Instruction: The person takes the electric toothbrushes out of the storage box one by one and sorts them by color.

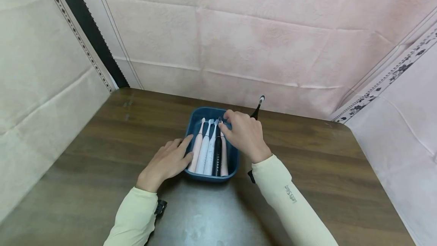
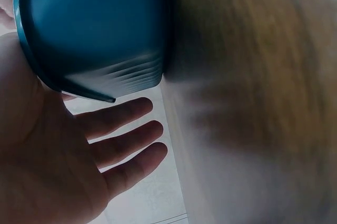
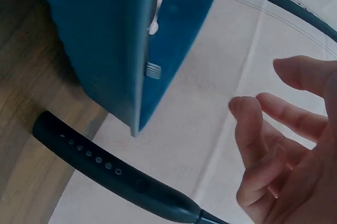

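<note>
A blue plastic basket [image 1: 209, 178] holds several electric toothbrushes [image 1: 209, 151] side by side, pink, white and black, heads toward the far side. My left hand [image 1: 167, 161] rests at the basket's left rim, thumb and index finger over the edge. Its other fingers [image 2: 129, 168] stretch straight beside the basket's wall in the left wrist view. My right hand [image 1: 244, 132] is above the far right corner, fingers loosely bent with nothing between them in the right wrist view. Beside the basket a black electric toothbrush [image 3: 105, 166] stands upright on its handle, partly hidden behind that hand in the head view.
The brown wood-grain table [image 1: 314, 170] reaches around the basket on all sides. Pale cloth [image 1: 246, 48] hangs behind the far edge and at both sides. A dark strip [image 1: 95, 26] runs down the cloth at the far left.
</note>
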